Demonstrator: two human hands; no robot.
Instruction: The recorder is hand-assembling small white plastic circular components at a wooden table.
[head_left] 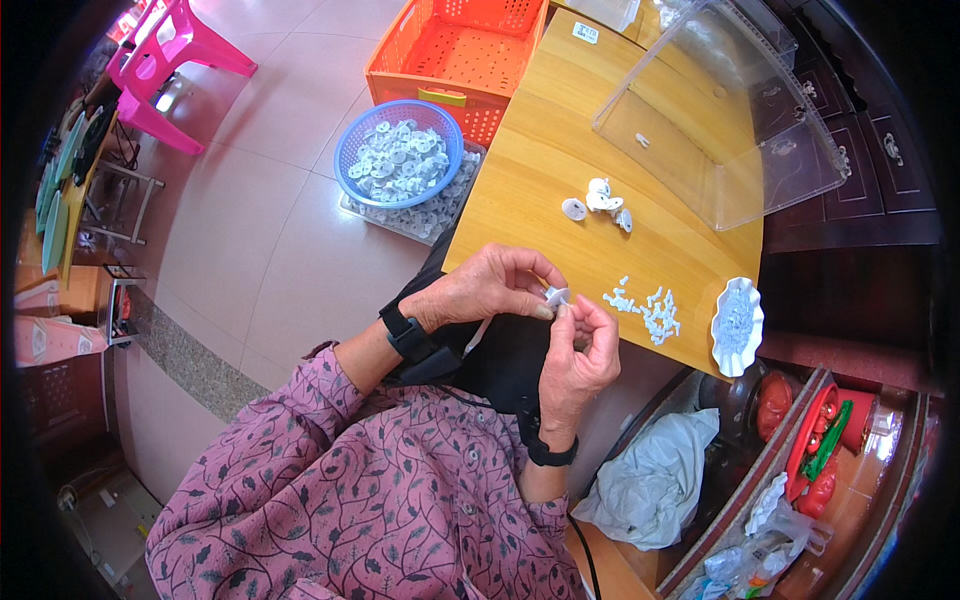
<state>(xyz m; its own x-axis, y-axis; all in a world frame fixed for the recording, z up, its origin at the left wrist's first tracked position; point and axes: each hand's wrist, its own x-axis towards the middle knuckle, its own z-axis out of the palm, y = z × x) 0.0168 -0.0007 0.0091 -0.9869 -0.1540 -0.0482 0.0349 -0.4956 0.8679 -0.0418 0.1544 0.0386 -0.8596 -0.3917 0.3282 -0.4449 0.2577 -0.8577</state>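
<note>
Above the near edge of the table, my left hand (488, 285) pinches a small white round plastic part (557, 297) between thumb and fingers. My right hand (587, 350) is closed against the other side of that part; whatever sits in its fingertips is too small to name. Just right of my hands, a loose pile of small white plastic pegs (660, 318) lies on the wooden table (530, 150). Farther back is a cluster of white round plastic parts (604, 200). A white scalloped dish (735, 364) with small pale pieces stands at the table's right corner.
A clear plastic box (690, 150) stands at the back right of the table. Left of the table, a blue basket (400, 106) full of white parts rests on a filled tray (358, 209), beside an orange crate (400, 45). A white plastic bag (655, 480) lies at the lower right.
</note>
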